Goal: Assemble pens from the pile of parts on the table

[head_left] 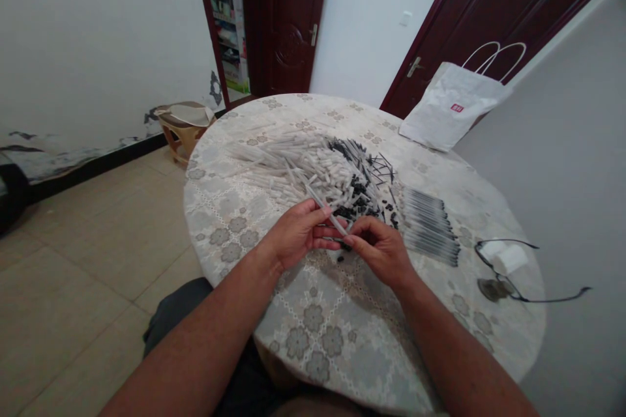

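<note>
My left hand (306,228) is closed round a slim translucent plastic tube (320,201), which slants from far left to near right. At the tube's near end, my right hand (379,246) pinches with thumb and forefinger; any small part between those fingertips is hidden. Just beyond both hands lies a heap of similar whitish tubes (293,159). Small black plastic pieces (359,192) are scattered along the heap's right side, some close to my right fingers. Thin black sticks (384,169) lie loosely behind them.
To the right, tubes with dark ends lie in a neat row (430,227). Eyeglasses (506,280) and a white roll (508,257) are near the right edge of the round, cloth-covered table (323,332). A white paper bag (452,107) stands at the back right; a stool (183,130) is beyond the left edge.
</note>
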`<action>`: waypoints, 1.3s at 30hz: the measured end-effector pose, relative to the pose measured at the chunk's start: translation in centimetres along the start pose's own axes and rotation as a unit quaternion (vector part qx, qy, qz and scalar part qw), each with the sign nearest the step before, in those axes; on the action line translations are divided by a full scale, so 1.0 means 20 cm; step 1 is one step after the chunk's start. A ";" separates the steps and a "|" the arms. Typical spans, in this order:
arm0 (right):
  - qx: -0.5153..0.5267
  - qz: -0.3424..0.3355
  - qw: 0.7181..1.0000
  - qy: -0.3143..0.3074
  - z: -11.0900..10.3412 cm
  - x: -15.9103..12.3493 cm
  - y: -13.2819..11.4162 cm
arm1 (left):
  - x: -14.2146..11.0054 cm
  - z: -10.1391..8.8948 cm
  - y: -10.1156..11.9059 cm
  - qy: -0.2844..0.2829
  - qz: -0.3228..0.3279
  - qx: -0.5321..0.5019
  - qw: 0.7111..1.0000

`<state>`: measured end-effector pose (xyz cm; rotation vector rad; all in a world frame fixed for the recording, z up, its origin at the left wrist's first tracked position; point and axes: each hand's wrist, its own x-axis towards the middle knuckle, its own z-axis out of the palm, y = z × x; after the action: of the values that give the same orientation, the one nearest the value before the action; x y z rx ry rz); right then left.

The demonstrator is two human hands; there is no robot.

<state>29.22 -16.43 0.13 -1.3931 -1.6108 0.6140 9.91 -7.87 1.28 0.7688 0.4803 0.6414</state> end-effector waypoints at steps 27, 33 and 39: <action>0.008 0.096 0.995 0.017 0.00 0.00 -0.03 | 0.03 0.00 -0.01 0.110 0.056 -0.053 0.991; 0.041 0.087 0.994 0.053 0.05 0.01 0.03 | 0.04 0.03 -0.06 0.102 0.022 -0.034 0.994; -0.069 0.008 0.995 0.070 0.04 0.01 -0.03 | 0.03 0.03 -0.05 0.093 0.031 -0.025 0.995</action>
<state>28.21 -16.18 0.23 -1.5173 -1.5548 0.4109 11.11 -8.25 0.74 0.6820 0.6097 0.7851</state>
